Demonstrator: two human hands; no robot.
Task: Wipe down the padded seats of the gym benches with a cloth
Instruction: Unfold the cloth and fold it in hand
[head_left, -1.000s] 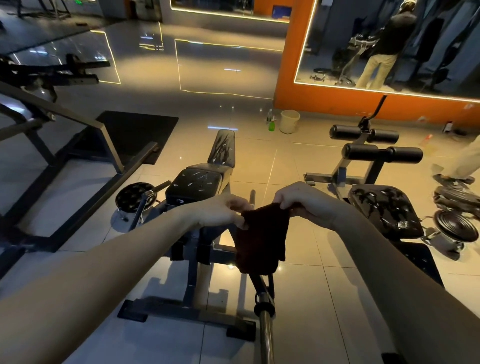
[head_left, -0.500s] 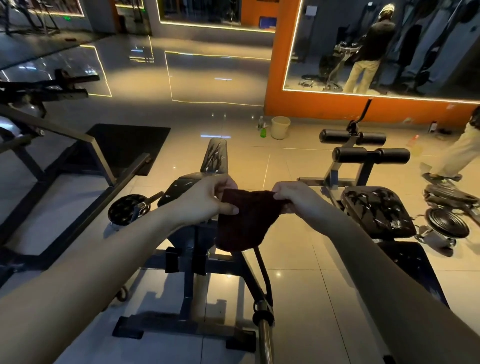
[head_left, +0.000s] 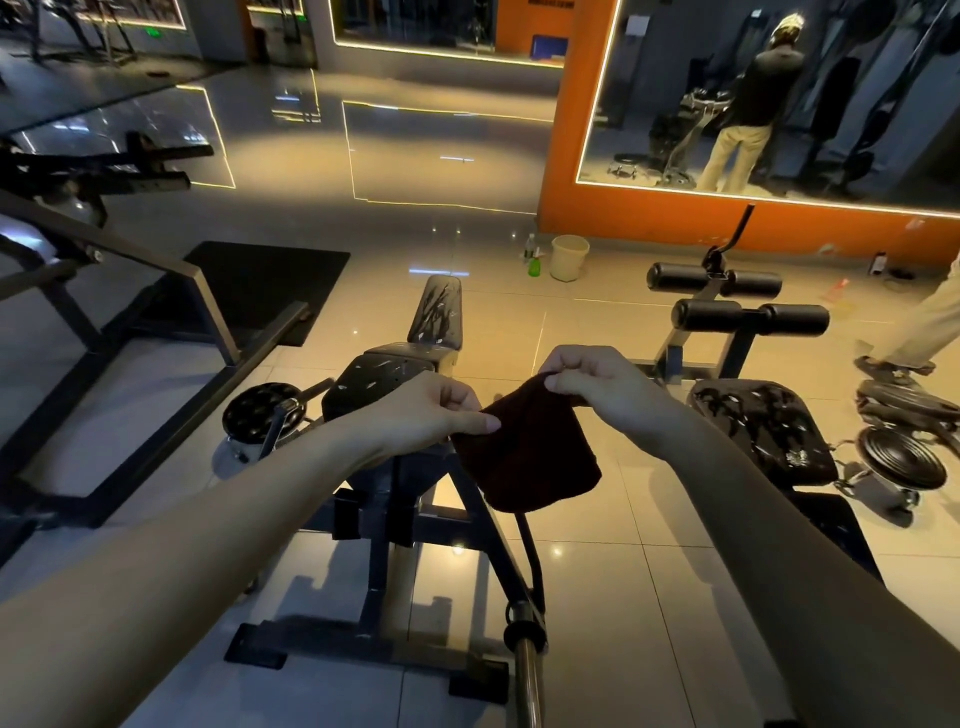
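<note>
Cloth (head_left: 524, 457), dark: pinched by left hand (head_left: 421, 415) at 9 o'clock edge, right hand (head_left: 602, 384) at 12. Bench seat (head_left: 376, 382) behind at 10 o'clock.

Two hands: left hand (head_left: 431, 415) and right hand (head_left: 597, 384). One cloth (head_left: 524, 457). Two padded benches: left bench (head_left: 379, 379) and right bench (head_left: 763, 431). Two roller bars: far roller bar (head_left: 675, 278), near roller bar (head_left: 711, 317). Two round discs: left disc (head_left: 262, 421), right disc (head_left: 901, 457). One bucket (head_left: 569, 257). One green bottle (head_left: 534, 267). One floor mat (head_left: 260, 280), far left. One steel bar (head_left: 527, 686), near.
</note>
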